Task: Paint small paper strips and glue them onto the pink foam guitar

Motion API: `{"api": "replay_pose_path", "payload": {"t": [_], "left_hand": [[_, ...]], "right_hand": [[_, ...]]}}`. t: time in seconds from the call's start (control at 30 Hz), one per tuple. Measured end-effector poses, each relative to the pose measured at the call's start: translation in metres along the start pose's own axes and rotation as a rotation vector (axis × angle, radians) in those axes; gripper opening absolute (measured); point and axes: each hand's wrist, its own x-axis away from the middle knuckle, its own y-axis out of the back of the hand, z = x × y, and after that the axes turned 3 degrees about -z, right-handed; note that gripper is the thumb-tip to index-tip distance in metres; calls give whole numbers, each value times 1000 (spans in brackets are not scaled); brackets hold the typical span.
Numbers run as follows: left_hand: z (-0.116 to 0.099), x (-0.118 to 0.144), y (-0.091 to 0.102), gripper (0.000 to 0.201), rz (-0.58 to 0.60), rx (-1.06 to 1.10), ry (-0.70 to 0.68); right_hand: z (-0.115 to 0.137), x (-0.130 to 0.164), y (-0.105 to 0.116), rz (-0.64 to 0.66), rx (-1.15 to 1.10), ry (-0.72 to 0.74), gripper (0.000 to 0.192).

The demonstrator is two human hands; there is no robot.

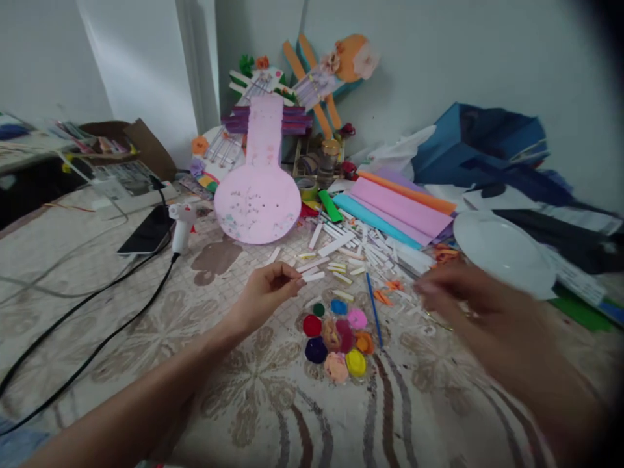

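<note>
Left fingers (288,281) are pinched narrow beside a white strip (314,277); grip cannot be confirmed. Right fingers (439,286), blurred, state indeterminable, are right of the blue stick (374,309).

Left hand (266,289) in close, fingers curled by the white strips (335,244); right hand (480,318) a blur near the plate (502,250)! Paints (345,335) and blue stick (374,309) between, glue gun (182,229) off left, pink cutout (258,205) behind.

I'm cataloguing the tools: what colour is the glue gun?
The glue gun is white with a small red trigger, seen best in the head view.
</note>
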Motion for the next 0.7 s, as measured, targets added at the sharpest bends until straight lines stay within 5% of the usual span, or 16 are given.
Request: {"api": "replay_pose_path", "payload": {"t": [0.1,0.23,0.47,0.7], "left_hand": [[0,0,0,22,-8,-7,0],[-1,-1,0,21,-7,8,17],[1,-1,1,19,-1,13,19],[2,-1,0,19,16,21,-1]], "right_hand": [[-7,6,-33,227,193,95,20],[-17,14,-64,252,370,43,21],[-18,11,-68,231,361,-52,22],[-23,13,-62,155,76,-222,17]]}}
